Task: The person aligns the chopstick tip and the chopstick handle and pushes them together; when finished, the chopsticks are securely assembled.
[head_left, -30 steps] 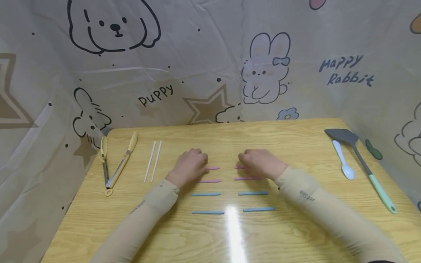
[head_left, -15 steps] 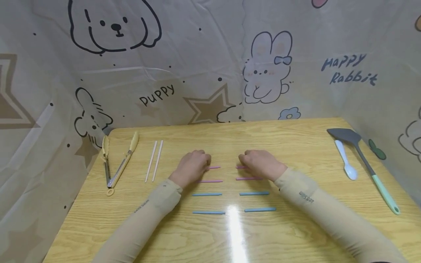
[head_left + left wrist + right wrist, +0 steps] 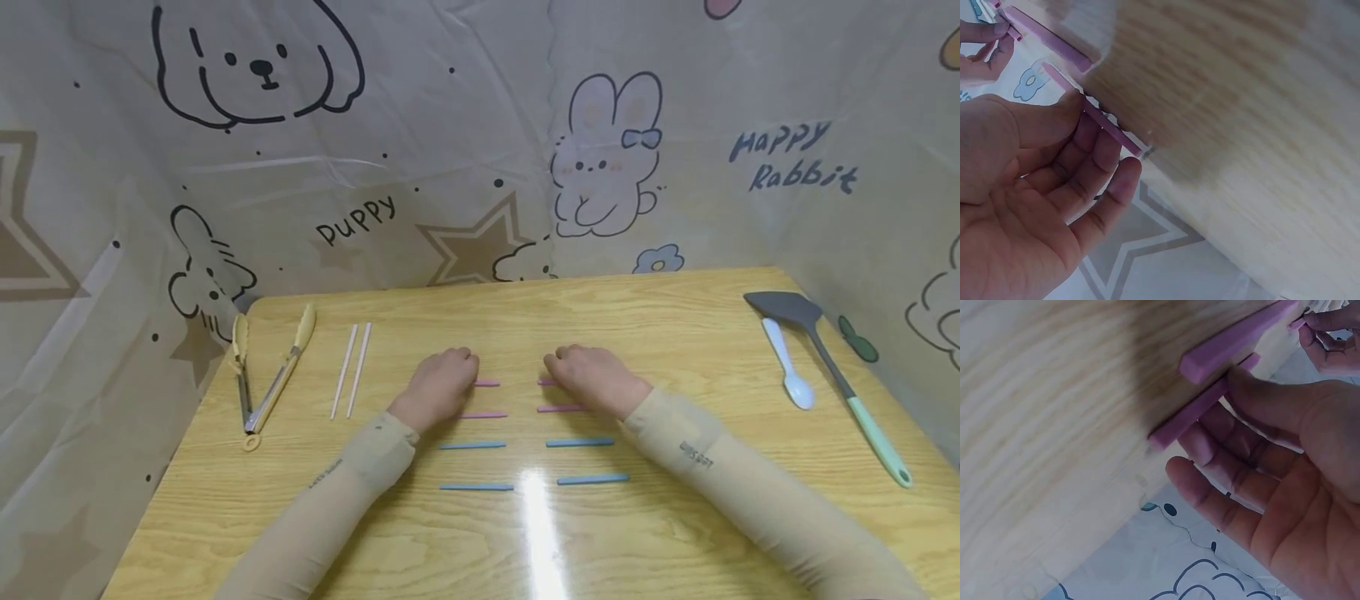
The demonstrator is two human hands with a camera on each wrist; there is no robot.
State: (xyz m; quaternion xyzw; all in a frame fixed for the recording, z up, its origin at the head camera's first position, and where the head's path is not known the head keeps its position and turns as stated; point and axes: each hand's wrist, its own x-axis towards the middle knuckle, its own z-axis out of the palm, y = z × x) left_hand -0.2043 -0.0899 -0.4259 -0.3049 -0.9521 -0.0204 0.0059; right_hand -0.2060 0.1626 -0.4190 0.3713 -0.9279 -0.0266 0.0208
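My left hand point(image 3: 438, 385) pinches the far left pink stick point(image 3: 1110, 127) between thumb and fingers, the stick lying at the table surface. On the other side my right hand point(image 3: 600, 381) pinches the far right pink stick point(image 3: 1191, 412) the same way. Nearer to me lie a second left pink stick point(image 3: 483, 415) and a second right pink stick point(image 3: 558, 408), each partly under a hand or wrist in the head view. Two blue sticks point(image 3: 472, 446) point(image 3: 476, 487) lie below on the left, and two more blue sticks point(image 3: 580, 442) point(image 3: 592, 479) on the right.
Tongs point(image 3: 273, 390) and two white sticks point(image 3: 342, 371) point(image 3: 359, 371) lie on the left of the table point(image 3: 660, 325). At the right are a light blue spoon point(image 3: 786, 367) and a spatula point(image 3: 832, 367) with a green handle. A printed cloth point(image 3: 465, 125) hangs behind.
Both hands stay at the far pink sticks, with only slight shifts. The sticks show no clear movement.
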